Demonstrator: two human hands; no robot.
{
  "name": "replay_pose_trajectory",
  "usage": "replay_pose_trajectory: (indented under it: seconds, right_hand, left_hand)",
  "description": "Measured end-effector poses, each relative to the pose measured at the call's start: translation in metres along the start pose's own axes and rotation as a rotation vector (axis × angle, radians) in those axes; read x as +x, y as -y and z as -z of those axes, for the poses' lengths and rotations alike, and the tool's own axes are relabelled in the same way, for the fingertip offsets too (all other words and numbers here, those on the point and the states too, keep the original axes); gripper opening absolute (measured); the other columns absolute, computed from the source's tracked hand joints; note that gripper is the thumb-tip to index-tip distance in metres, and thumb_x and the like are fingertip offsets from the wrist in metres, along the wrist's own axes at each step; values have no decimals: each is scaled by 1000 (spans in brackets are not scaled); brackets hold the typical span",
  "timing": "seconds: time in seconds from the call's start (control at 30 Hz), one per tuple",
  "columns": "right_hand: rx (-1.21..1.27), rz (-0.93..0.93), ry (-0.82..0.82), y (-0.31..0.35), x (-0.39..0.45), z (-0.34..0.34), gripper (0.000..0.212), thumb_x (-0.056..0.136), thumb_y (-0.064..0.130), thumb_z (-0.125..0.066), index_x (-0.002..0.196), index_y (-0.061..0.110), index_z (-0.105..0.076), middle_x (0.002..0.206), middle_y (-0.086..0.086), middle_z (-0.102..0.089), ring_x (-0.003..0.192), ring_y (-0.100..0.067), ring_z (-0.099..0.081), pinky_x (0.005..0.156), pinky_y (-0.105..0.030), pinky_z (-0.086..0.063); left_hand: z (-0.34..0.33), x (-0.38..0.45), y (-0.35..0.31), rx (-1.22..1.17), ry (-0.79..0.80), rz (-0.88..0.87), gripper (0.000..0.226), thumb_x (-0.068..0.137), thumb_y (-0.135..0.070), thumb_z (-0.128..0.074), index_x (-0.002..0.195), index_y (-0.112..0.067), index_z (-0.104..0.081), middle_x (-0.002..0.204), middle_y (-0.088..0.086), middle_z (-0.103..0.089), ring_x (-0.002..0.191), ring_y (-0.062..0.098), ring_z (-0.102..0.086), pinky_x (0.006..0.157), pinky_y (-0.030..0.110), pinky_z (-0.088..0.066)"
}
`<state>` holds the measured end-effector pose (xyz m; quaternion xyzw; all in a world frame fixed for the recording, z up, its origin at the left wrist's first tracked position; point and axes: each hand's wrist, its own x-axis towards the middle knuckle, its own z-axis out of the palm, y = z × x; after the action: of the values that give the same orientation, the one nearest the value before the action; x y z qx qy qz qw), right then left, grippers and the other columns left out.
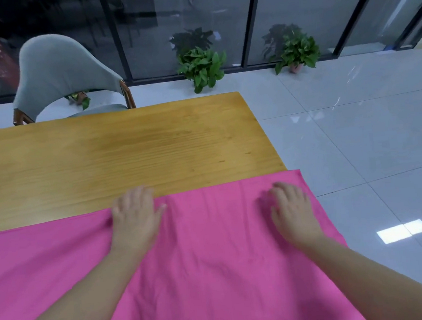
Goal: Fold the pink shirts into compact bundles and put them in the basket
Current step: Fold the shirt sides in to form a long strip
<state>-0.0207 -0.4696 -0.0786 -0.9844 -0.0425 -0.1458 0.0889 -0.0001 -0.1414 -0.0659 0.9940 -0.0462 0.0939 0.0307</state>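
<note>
While hands [214, 211] seemingly flatten shirt [215, 263], chair [65, 73] stands beyond.

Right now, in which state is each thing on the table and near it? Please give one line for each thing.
Pink shirt: spread flat on the table, its right edge past the table's right edge.
Left hand: flat, pressing the shirt at its far edge.
Right hand: flat, pressing the shirt near its right edge.
Wooden table: far half bare.
Grey chair: upright at the table's far side.
Basket: not in view.
</note>
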Motion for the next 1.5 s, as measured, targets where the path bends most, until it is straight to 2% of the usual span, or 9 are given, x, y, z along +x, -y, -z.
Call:
replay_pose_trajectory:
  seconds: [0.27, 0.53, 0.7, 0.83, 0.97, 1.03, 1.2, 1.3, 1.5]
  right_hand:
    - [117, 197, 236, 68, -143, 16, 45, 88, 41, -43, 129, 23, -52, 134, 6, -55, 127, -12, -41, 107, -33, -22]
    - [-47, 2, 375, 28, -189, 41, 60, 89, 62, -19, 146, 43, -18, 155, 11, -20, 144, -14, -6, 113, -42, 0]
    - [-59, -20, 452, 13, -193, 48, 80, 66, 74, 28, 140, 44, 15, 147, 17, 22, 135, -7, 23, 116, -45, 3]
    - [-62, 23, 426, 38, -186, 52, 57, 82, 33, -29, 129, 21, -57, 134, -4, -56, 123, -27, -54, 91, -52, -48]
    - [81, 381, 405, 95, -180, 47, 44, 70, 27, -40, 105, 27, -66, 107, 7, -66, 93, -16, -67, 73, -29, -57]
    - [108, 518, 408, 126, -180, 40, 38, 70, 43, -45, 98, 29, -66, 99, 12, -64, 86, -11, -64, 67, -23, -55]
    - [76, 577, 414, 170, -176, 38, 15, 60, 28, -49, 68, 26, -61, 66, 9, -54, 58, -11, -59, 45, -18, -42]
    - [129, 486, 585, 175, -163, 47, 21, 73, 10, -50, 89, 12, -64, 86, -9, -63, 81, -27, -62, 63, -27, -43]
    - [-6, 418, 1040, 174, -137, 69, 16, 83, 17, -57, 97, 13, -62, 80, 0, -51, 81, -16, -46, 53, -18, -29]
  left_hand:
    - [2, -147, -54, 19, 255, -649, 57, 98, -58, -16, 144, -31, -36, 149, -8, -38, 139, 11, -27, 106, 42, -20]
    - [19, -194, -8, -38, 483, -289, 55, 95, -65, -6, 147, -49, -11, 155, -11, -17, 142, 14, -17, 112, 35, -1]
    - [31, -229, 37, -105, 443, -61, 99, 51, -84, 34, 141, -48, 15, 143, -22, 31, 138, 4, 27, 114, 37, 13]
    - [42, -262, 66, -150, 476, -28, 101, 62, -92, 9, 147, -40, -9, 151, -21, 5, 143, 3, 7, 116, 30, 5]
    - [52, -273, 78, -169, 332, -31, 51, 75, -60, -60, 117, -31, -55, 116, -6, -60, 109, 16, -57, 87, 37, -52]
    - [48, -270, 83, -127, 248, -24, 50, 58, -29, -88, 97, -28, -58, 89, -7, -60, 81, 17, -64, 64, 35, -56]
    - [46, -267, 86, -108, 159, -88, 45, 55, -18, -86, 84, -31, -55, 73, -11, -57, 65, 13, -62, 56, 22, -52]
    - [52, -261, 88, -114, 197, -115, 40, 47, -28, -93, 72, -30, -62, 66, -14, -58, 60, 8, -62, 50, 14, -45]
    - [67, -254, 71, -232, 489, -248, 29, 96, -34, -50, 117, -20, -64, 118, 0, -64, 113, 17, -53, 92, 25, -34]
